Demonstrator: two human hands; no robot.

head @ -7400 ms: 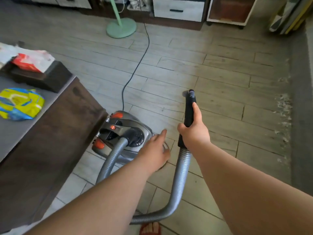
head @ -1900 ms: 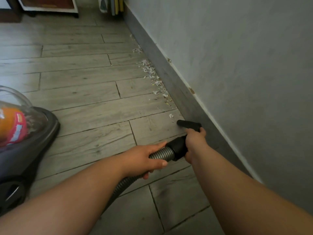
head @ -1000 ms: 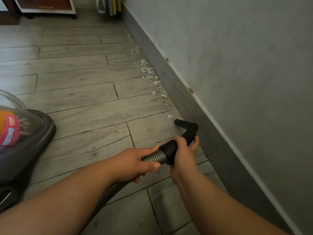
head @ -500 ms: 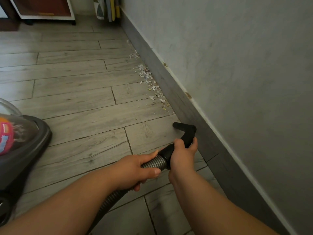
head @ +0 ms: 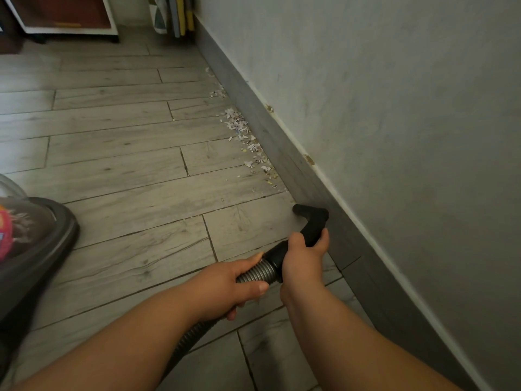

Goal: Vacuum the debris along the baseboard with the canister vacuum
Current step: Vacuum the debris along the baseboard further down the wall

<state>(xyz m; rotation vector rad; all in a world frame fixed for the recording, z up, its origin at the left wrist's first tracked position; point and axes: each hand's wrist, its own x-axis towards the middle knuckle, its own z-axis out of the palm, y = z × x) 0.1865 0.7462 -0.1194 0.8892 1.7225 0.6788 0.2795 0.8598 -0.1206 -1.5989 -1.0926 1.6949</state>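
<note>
My right hand [head: 303,258] grips the black curved nozzle handle [head: 311,221] of the vacuum hose, whose open tip lies low on the floor beside the grey baseboard [head: 284,153]. My left hand [head: 228,286] grips the ribbed grey hose [head: 259,273] just behind the handle. A trail of small white paper debris [head: 248,142] lies along the baseboard, starting a short way beyond the nozzle tip and running away from me. The dark canister vacuum [head: 31,249] with its clear dome sits at the left edge.
The grey wall [head: 394,108] fills the right side. At the far end stand a white-framed cabinet [head: 64,15] and some leaning boards [head: 172,15] against the wall. Wood-look floor planks [head: 127,165] spread between the canister and the baseboard.
Since a second ago the loose scrap just ahead of the nozzle is gone, and the view has shifted slightly forward. Both hands keep their grip on the handle and hose.
</note>
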